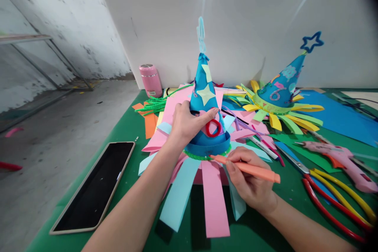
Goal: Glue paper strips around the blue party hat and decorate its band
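A blue paper party hat (196, 139) stands upright on the table, with a light blue pipe-cleaner shape on its tip, pale stars, a red ring and a fringe of pink and light blue paper strips. My left hand (184, 124) grips the cone from its left side, thumb across the front near the red ring. In my right hand (251, 181) is an orange marker (256, 170), held like a pen. Its tip meets or nearly meets the blue band at the hat's base, just above the green trim.
A finished-looking second party hat (280, 86) with yellow and green strips stands at the back right. Scissors (307, 171) and a pink glue gun (339, 157) lie on the right. A phone (94, 185), green pipe cleaners (155, 105) and a pink flask (150, 80) are on the left.
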Demonstrator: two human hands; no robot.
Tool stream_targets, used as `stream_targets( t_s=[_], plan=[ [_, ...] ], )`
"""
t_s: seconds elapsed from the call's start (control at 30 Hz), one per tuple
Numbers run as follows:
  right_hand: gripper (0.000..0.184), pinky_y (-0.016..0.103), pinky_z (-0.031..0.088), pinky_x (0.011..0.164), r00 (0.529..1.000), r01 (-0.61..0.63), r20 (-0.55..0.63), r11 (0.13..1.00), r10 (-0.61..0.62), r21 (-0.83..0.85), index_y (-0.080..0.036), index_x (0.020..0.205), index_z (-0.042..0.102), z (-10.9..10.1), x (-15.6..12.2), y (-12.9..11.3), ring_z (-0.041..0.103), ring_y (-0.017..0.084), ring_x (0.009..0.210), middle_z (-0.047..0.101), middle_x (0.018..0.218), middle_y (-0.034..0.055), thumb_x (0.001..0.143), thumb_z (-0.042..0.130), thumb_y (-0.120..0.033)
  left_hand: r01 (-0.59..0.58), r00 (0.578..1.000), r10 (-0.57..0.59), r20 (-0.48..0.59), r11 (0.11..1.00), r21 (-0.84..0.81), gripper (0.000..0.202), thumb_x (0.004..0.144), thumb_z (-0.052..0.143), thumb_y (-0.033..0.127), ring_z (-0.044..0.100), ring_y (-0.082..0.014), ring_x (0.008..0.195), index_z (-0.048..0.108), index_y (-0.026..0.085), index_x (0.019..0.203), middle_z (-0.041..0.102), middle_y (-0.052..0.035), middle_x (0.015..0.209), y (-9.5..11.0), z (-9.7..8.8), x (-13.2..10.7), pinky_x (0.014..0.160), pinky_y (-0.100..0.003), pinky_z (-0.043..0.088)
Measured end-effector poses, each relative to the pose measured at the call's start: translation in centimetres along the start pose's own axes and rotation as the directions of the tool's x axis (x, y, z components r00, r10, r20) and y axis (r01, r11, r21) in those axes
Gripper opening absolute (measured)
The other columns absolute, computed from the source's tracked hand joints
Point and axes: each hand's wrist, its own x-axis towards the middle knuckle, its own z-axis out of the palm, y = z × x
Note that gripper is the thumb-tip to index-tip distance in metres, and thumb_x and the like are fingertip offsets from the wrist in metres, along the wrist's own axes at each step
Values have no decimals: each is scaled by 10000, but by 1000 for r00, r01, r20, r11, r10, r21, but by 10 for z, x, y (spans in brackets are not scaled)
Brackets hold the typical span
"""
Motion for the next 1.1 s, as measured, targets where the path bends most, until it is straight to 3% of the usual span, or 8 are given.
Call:
stream_targets(
  t_s=[1.1],
  plan=[
    [77, 252, 503, 555, 1000, -25, -4, 999, 25, -23, -203, 816, 531, -1, -1, 1, 588, 121, 612, 602, 688, 1, 811, 537, -126, 10, 1000, -10, 1, 1000, -3, 554, 601, 609, 691, 553, -225, 762, 534, 175, 788, 579, -72, 815, 1, 0, 0, 622, -314, 419]
  ],
)
